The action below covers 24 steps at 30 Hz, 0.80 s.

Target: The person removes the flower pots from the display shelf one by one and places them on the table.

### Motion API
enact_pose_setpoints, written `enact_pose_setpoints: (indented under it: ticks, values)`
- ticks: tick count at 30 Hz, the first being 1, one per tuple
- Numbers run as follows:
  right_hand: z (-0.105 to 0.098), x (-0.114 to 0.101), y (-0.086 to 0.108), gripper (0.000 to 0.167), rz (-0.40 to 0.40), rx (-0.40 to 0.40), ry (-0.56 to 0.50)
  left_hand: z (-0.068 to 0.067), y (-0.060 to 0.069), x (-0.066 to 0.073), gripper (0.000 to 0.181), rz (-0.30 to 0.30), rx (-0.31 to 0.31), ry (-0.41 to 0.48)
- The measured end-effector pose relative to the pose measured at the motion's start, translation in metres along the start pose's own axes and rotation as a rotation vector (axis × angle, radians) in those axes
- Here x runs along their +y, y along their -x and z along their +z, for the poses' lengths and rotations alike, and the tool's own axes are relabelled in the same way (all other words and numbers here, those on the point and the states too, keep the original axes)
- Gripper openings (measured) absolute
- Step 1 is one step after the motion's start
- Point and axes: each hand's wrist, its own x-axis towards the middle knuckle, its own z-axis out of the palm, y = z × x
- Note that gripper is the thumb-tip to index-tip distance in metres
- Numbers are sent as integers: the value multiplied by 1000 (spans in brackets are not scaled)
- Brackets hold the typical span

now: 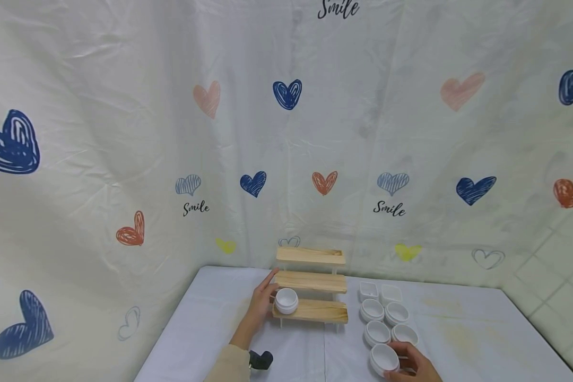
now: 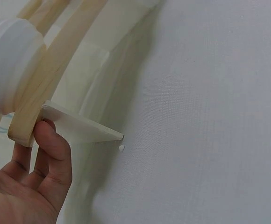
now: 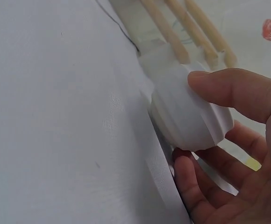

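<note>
A three-tier wooden display stand (image 1: 310, 310) with pale legs stands at the middle of the table. On the left end of its lowest shelf sits a white ramekin (image 1: 286, 301), large at the edge of the left wrist view. My left hand (image 1: 261, 305) holds the stand's left end; in the left wrist view, fingers (image 2: 53, 144) curl at the plank's end beside a white leg (image 2: 82, 123). To the right, my right hand (image 1: 413, 363) grips another white ramekin (image 1: 384, 358), thumb on one side and fingers on the other. Whether that ramekin touches the table is unclear.
Behind the gripped ramekin, several round white ramekins (image 1: 377, 333) stand close together in two columns. Two square white dishes (image 1: 369, 291) are at the far end of them. A white curtain (image 1: 339, 138) printed with hearts hangs behind the white-covered table (image 1: 472, 339).
</note>
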Motion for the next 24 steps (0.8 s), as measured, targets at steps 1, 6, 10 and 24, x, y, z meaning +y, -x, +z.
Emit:
enact_pose_setpoints:
  ticks: [1,6,10,24]
  values:
    - [0,1,-1,74,3,1,5,0,0,0,52,4,1,-1]
    - [-1,4,-4,76,0,-19,28,1,1,2,52,0,7,4]
    - [1,5,-5,77,9,-10,37,1,1,2,52,-1,12,2]
    - [-5,7,-7,71,-16,-83,29,3,8,13,53,-28,15,-15]
